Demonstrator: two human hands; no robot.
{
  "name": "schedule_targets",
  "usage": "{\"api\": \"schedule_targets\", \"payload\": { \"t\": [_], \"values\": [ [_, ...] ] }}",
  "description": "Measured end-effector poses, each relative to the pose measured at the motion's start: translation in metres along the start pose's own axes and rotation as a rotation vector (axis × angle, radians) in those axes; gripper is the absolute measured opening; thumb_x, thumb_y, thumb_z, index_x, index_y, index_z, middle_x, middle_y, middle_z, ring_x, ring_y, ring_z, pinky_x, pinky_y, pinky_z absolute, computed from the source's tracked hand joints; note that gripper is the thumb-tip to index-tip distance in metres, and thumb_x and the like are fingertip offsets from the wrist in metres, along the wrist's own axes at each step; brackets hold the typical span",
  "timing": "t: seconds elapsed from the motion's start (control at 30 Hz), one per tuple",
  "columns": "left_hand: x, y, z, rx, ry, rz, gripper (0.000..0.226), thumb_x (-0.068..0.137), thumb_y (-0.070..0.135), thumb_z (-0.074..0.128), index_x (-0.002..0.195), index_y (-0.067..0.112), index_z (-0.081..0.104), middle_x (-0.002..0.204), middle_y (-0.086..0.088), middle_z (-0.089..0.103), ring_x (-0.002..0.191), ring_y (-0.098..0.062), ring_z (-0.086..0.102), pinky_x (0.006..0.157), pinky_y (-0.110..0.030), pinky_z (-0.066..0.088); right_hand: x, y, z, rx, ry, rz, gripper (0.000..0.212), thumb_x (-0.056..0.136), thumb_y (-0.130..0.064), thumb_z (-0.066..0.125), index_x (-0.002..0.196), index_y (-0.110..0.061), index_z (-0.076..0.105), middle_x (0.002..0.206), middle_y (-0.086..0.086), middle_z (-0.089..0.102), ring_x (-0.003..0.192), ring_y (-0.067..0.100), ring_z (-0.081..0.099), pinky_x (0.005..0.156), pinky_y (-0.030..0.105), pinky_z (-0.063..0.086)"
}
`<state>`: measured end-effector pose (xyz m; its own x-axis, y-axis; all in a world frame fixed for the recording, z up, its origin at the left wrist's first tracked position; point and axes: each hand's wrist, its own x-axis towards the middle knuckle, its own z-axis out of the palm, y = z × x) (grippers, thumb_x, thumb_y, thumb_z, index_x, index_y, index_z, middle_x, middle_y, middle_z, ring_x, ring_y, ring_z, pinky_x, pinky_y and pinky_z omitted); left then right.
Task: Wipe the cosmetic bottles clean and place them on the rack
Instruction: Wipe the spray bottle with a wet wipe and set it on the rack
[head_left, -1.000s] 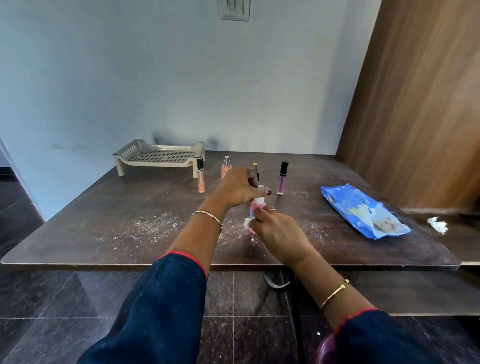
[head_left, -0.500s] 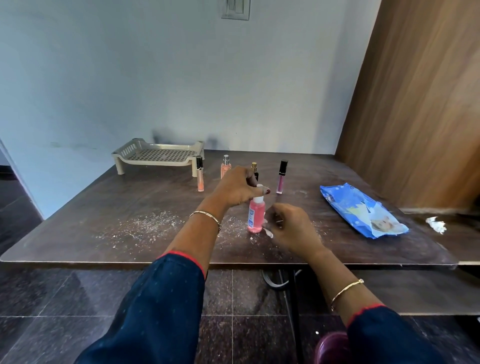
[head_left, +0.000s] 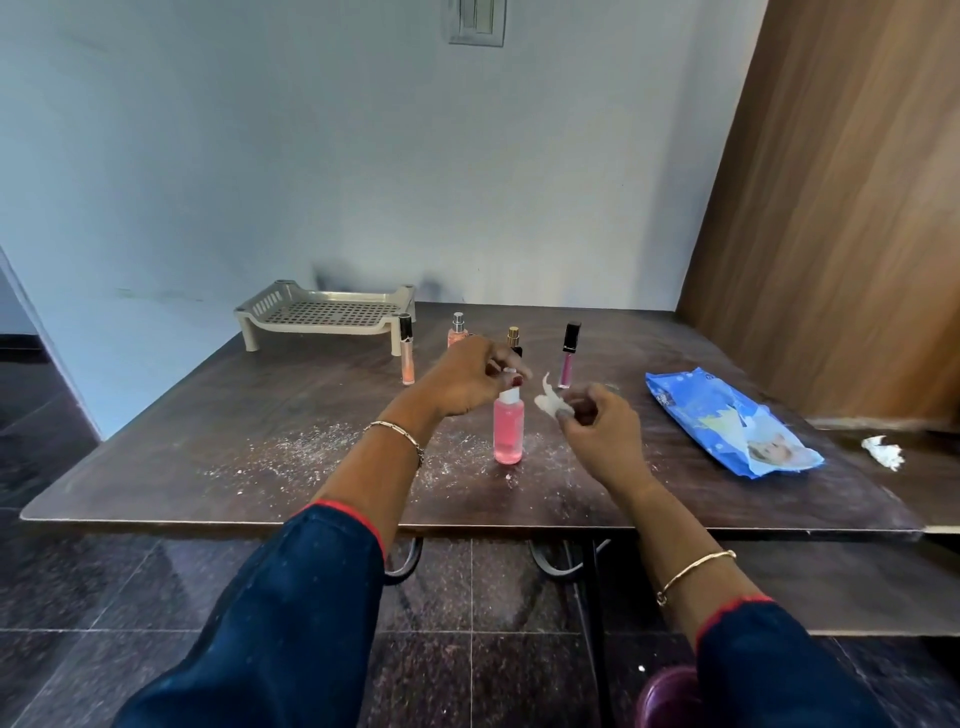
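A pink bottle (head_left: 508, 434) with a white cap stands upright on the dark table (head_left: 291, 410). My left hand (head_left: 467, 379) pinches its cap from above. My right hand (head_left: 597, 426) is just right of the bottle and pinches a small white wipe (head_left: 549, 401), held clear of the bottle. Behind stand a peach tube (head_left: 407, 353), a small peach spray bottle (head_left: 457, 332), a gold-capped bottle (head_left: 514, 338) partly hidden by my left hand, and a pink gloss tube (head_left: 567, 356). The beige rack (head_left: 327, 314) sits bare at the back left.
A blue wipes pack (head_left: 727, 421) lies at the right of the table. A crumpled white wipe (head_left: 883, 452) lies on the lower ledge further right. White powder is scattered over the table's front middle. A wooden panel rises at the right.
The pink bottle went from being held tilted between both hands to standing on the table. My right hand let go of it, drew off to the right and lifted the wipe.
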<state>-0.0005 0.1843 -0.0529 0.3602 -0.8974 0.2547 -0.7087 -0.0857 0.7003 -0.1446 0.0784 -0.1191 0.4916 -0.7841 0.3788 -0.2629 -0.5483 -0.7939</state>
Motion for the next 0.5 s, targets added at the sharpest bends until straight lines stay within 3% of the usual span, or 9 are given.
{"api": "schedule_targets", "payload": {
  "t": [0.1,0.23,0.33,0.4,0.5],
  "values": [
    [-0.003,0.001,0.001,-0.047,0.026,0.028,0.024,0.087,-0.002,0.060,0.107,0.006,0.070,0.107,-0.003,0.068,0.093,-0.006,0.060,0.069,0.004,0.041,0.002,-0.015,0.008,0.356,-0.059,0.128,0.022,0.089,0.000,0.057,0.106,-0.009,0.068,0.082,-0.003,0.066,0.072,0.010,0.057,0.072,0.028,0.050],
    [-0.005,-0.001,0.002,-0.097,0.078,0.044,0.024,0.083,-0.007,0.063,0.104,0.004,0.070,0.088,0.004,0.064,0.079,0.003,0.057,0.071,-0.002,0.046,-0.004,-0.026,0.017,0.307,-0.233,0.086,0.029,0.093,0.004,0.049,0.110,-0.007,0.069,0.093,-0.003,0.067,0.070,-0.006,0.057,0.063,0.003,0.042],
    [-0.006,-0.005,0.003,-0.121,0.100,0.050,0.024,0.083,-0.008,0.061,0.101,0.005,0.070,0.086,0.008,0.064,0.079,0.004,0.058,0.073,-0.006,0.048,-0.006,-0.025,0.018,0.283,-0.227,0.046,0.031,0.093,0.008,0.047,0.112,-0.003,0.068,0.099,-0.001,0.067,0.077,-0.007,0.057,0.067,0.000,0.042],
    [-0.006,-0.005,0.006,-0.134,0.112,0.046,0.023,0.084,-0.008,0.061,0.100,0.006,0.071,0.088,0.007,0.065,0.080,0.005,0.059,0.073,-0.006,0.048,-0.003,-0.019,0.020,0.207,-0.215,0.017,0.033,0.092,0.005,0.049,0.110,-0.012,0.070,0.100,-0.004,0.069,0.081,-0.003,0.059,0.077,0.009,0.048],
    [-0.007,-0.005,0.009,-0.166,0.140,0.050,0.020,0.084,-0.004,0.063,0.096,0.009,0.071,0.089,0.006,0.068,0.081,0.006,0.061,0.072,-0.003,0.047,0.004,-0.010,0.025,-0.062,-0.197,0.016,0.031,0.091,-0.007,0.052,0.096,-0.029,0.074,0.087,-0.016,0.066,0.082,0.010,0.060,0.087,0.037,0.046]
  ]
}}
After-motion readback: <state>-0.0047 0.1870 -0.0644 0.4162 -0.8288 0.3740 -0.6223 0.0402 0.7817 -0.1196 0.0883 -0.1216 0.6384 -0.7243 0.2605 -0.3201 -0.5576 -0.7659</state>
